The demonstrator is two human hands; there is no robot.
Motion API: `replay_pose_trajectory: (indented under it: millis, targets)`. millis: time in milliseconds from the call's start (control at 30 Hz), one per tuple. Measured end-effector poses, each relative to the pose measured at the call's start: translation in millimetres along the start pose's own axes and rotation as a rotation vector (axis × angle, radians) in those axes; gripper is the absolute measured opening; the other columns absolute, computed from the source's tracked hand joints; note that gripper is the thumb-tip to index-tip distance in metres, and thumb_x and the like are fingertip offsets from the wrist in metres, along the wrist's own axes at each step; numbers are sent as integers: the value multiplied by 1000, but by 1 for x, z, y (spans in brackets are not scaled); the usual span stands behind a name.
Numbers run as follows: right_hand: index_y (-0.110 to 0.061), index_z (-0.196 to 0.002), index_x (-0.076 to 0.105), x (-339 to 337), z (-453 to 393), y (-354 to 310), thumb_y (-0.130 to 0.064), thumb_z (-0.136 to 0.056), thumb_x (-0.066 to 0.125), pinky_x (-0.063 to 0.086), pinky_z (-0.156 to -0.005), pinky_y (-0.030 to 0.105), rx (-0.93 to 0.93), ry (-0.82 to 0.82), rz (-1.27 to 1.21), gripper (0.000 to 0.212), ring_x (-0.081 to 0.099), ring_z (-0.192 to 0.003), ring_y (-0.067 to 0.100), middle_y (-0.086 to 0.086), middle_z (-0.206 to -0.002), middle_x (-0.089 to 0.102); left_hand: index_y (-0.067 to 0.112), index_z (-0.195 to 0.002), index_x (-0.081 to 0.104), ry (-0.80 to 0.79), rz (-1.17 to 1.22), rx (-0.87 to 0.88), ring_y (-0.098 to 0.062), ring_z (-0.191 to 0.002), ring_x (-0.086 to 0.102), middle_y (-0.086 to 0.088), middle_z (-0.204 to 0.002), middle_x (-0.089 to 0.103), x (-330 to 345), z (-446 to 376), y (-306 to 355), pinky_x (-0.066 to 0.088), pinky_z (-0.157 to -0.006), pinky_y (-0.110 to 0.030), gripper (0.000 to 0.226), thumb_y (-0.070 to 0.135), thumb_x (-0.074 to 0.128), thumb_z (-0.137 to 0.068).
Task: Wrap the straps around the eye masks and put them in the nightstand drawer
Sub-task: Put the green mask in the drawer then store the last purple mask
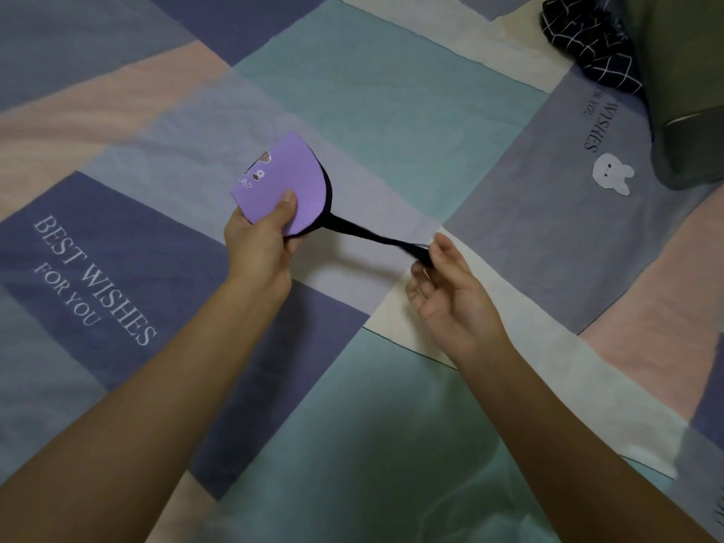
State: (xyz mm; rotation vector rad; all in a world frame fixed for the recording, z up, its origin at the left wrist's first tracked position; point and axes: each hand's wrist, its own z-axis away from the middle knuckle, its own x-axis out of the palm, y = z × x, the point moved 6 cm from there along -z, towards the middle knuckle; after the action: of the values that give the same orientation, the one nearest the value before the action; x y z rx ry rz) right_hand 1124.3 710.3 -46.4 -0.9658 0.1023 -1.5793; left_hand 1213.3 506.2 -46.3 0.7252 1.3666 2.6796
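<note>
A purple eye mask (280, 180), folded in half with a small cartoon print on it, is held above the bed. My left hand (262, 239) grips its lower edge, thumb on the front. The mask's dark strap (368, 235) runs taut from the mask's right side to my right hand (446, 288), which pinches the strap's end between fingertips, palm turned up. No nightstand or drawer is in view.
A patchwork bedsheet (391, 111) in teal, lilac, pink and cream covers the whole surface, with printed words and a white bunny (611, 174). A dark checked cloth (591, 41) and an olive-green bulky item (685, 92) lie at the top right.
</note>
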Motion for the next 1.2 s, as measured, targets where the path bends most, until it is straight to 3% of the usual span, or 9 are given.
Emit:
replay_pose_trajectory:
  millis: [167,267,400,500,600,700,767,967,1200]
  targets:
    - [-25,-108,63,8,1,-10,-11,-88,55,49,-74,22,-45,-138,-304,26,68,-97,11,-2,-107,70,12,-119,57,-16,-75,-32,-15,-93,67,1,-103,67,-8,3,-11,58,-75,-28,33,0,61,-88]
    - [-24,-129,49,11,-6,-15,-25,-92,51,45,-97,33,-66,-151,-247,38,57,-122,13,-4,-133,60,14,-120,58,-72,-156,-66,-17,-98,66,3,-103,68,-7,15,-27,56,-82,-30,35,1,62,-88]
    - [-38,-150,2,9,-15,-21,-51,-98,36,15,-116,36,-207,-32,987,64,30,-139,3,-26,-143,33,20,-109,62,-188,-72,-113,-11,-91,70,8,-96,74,-1,24,-33,57,-71,-25,28,2,61,-88]
    - [-34,-150,6,5,-11,-4,-57,-93,38,5,-117,46,-221,-178,1612,69,46,-124,3,-17,-115,63,12,-120,57,-133,26,-69,-11,-91,69,3,-102,71,-1,17,-20,58,-73,-26,34,0,59,-89]
    - [-25,-130,52,15,6,-8,-42,-89,55,41,-96,37,-161,-349,923,44,64,-80,19,-4,-61,62,13,-121,55,-2,-10,8,-14,-94,68,1,-106,67,-11,5,-5,58,-75,-29,34,0,60,-89]
    - [-20,-125,57,20,8,-24,-24,-89,46,45,-97,40,-90,-364,71,37,66,-87,22,3,-83,72,11,-126,54,30,-131,16,-25,-111,62,-7,-121,63,-21,5,-8,51,-96,-42,40,0,60,-89]
    - [-20,-133,46,19,-1,-24,-6,-92,37,49,-98,39,-108,-269,-154,44,70,-98,19,4,-114,71,11,-126,54,-57,-190,-14,-24,-110,62,-8,-120,64,-17,16,-18,54,-91,-39,41,0,60,-88]
    - [-33,-148,20,14,-7,-18,8,-80,66,52,-96,41,-384,-20,388,92,61,-116,31,-5,-137,53,13,-120,59,-295,-178,-110,-17,-97,69,-4,-110,71,0,40,-39,56,-73,-26,35,4,63,-87]
    - [-44,-147,2,31,9,1,3,-65,81,58,-77,29,-406,-290,654,123,73,-90,26,-7,-148,41,11,-114,63,-335,-293,-104,-18,-87,71,-6,-101,73,1,39,-37,57,-66,-26,30,4,65,-85]
